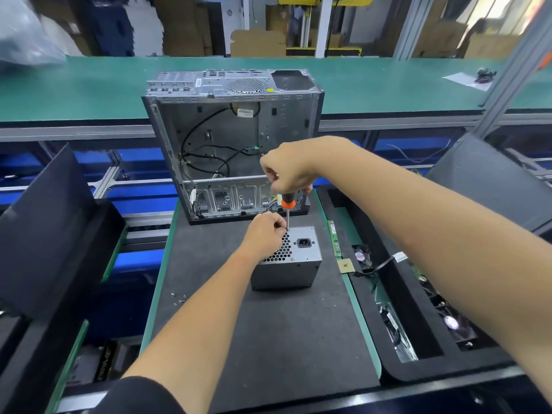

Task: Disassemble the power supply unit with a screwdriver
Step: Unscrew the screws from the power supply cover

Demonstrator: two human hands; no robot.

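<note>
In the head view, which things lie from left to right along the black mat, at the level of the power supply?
Loose screws → left hand → power supply unit → green circuit strip → small fan.

box at lower left (pixel 105 365): we are reading pale upright lettering on its dark side, something like "PRIME", though the first letters are blurring
brown square chip (pixel 346 266): we are making out one small dark mark at its centre, too small to read
computer case (pixel 230 138): we are seeing white stickers on the rear panel and inside near the top, their print too small to read
fan sticker (pixel 360 256): we are finding its print illegible
</note>
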